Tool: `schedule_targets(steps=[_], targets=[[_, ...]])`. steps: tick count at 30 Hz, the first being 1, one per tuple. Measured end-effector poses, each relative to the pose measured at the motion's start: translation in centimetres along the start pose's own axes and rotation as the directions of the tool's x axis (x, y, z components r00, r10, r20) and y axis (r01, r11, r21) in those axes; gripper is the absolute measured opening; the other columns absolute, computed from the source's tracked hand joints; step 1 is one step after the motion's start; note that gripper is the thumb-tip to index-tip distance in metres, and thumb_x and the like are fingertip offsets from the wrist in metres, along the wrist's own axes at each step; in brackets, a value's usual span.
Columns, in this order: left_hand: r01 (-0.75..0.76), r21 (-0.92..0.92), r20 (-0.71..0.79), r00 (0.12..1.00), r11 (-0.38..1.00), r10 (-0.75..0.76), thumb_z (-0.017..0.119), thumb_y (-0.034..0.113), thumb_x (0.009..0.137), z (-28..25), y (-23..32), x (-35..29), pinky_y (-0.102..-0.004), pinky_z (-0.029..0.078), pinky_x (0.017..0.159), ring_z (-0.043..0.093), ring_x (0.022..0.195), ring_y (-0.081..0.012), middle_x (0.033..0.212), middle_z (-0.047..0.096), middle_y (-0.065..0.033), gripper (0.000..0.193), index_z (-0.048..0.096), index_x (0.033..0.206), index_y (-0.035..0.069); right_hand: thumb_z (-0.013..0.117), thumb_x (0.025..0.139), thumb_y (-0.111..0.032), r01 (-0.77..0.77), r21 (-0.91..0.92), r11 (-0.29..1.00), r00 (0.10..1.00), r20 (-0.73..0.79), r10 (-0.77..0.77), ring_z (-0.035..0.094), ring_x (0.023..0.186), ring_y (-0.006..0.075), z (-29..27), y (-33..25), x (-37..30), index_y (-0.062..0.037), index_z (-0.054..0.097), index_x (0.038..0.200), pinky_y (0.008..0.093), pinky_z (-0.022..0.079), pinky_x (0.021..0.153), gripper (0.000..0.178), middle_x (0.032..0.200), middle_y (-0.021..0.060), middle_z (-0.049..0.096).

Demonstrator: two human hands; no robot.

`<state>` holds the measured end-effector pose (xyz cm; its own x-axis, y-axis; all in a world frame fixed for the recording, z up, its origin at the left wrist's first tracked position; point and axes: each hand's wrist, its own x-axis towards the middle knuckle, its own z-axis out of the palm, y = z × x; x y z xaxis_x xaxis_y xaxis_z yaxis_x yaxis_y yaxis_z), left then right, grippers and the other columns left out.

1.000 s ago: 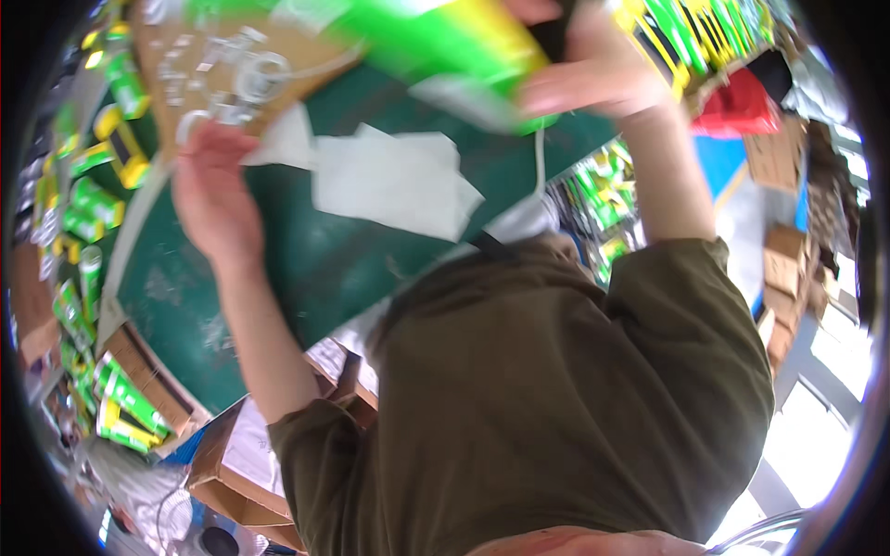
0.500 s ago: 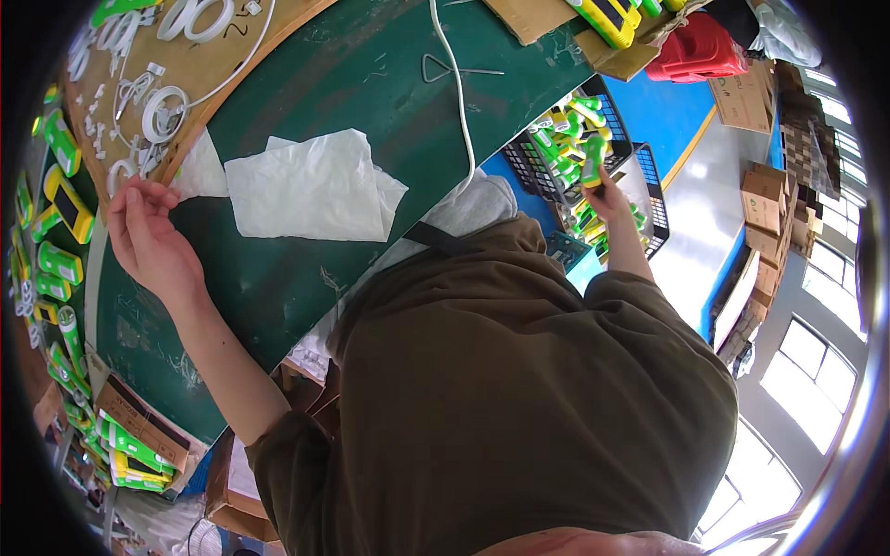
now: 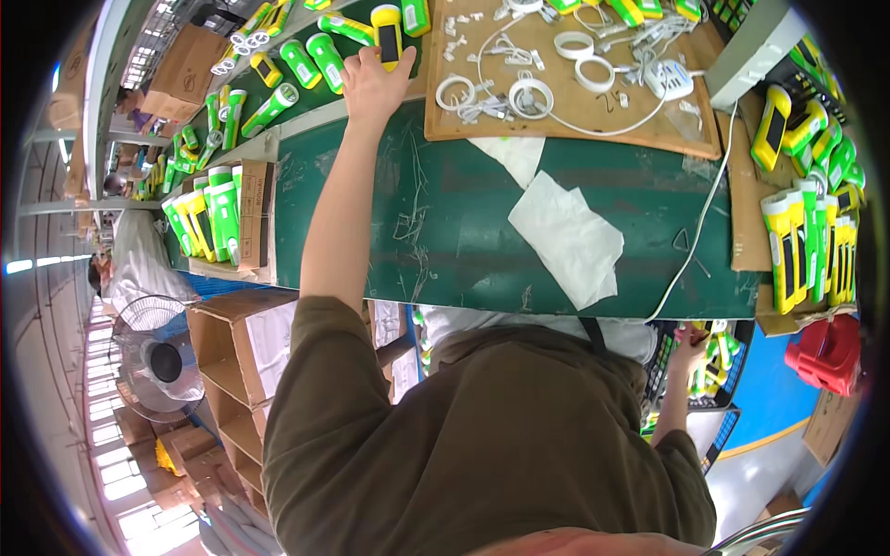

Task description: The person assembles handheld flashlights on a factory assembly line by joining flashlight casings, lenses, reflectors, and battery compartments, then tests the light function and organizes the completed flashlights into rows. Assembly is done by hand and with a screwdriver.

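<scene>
Stretched far forward, my left hand (image 3: 373,91) has its fingers and thumb around the lower end of a yellow flashlight (image 3: 387,35) with a black panel. Several green flashlights (image 3: 324,57) lie just left of it along the far edge of the green table (image 3: 371,250). Down at my right side, my right hand (image 3: 686,352) is at a black plastic crate (image 3: 739,366) of green and yellow flashlights. Its fingers are curled on a flashlight, of which only a small dark and yellow part shows. White paper sheets (image 3: 573,243) lie before me.
A wooden board (image 3: 575,116) carries white cables and rings. Flashlights stand in a cardboard box (image 3: 257,213) at left and in another box (image 3: 781,322) at right. A white cord (image 3: 695,243) crosses the table. A fan (image 3: 162,361) and a red stool (image 3: 823,352) flank the table.
My view has swung left. My left hand has gone from near the board to the yellow flashlight at the far edge. My right hand, with a flashlight, has lowered toward the crate.
</scene>
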<state>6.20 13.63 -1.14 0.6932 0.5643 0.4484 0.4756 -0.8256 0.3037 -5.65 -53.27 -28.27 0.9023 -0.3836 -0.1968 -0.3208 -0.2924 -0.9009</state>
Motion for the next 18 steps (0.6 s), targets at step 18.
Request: schedule_targets(steps=[18], targets=[[0.726,-0.683,0.726,0.665,0.075,0.176,0.055,0.040,0.095,-4.5,7.4,-5.9,-0.0397,0.058,0.068,0.066,0.070,-0.0236,0.098,0.061,-0.0114,0.047,0.048,0.127,0.006,0.063,0.071,0.014,0.966,0.212,-0.149,-0.176,0.116,-0.978,0.057,0.060,0.0249,9.6,-38.6,-4.6,-0.0071,0.038,0.080,0.0334,0.045,0.051,0.034,0.088,0.0143,0.062]])
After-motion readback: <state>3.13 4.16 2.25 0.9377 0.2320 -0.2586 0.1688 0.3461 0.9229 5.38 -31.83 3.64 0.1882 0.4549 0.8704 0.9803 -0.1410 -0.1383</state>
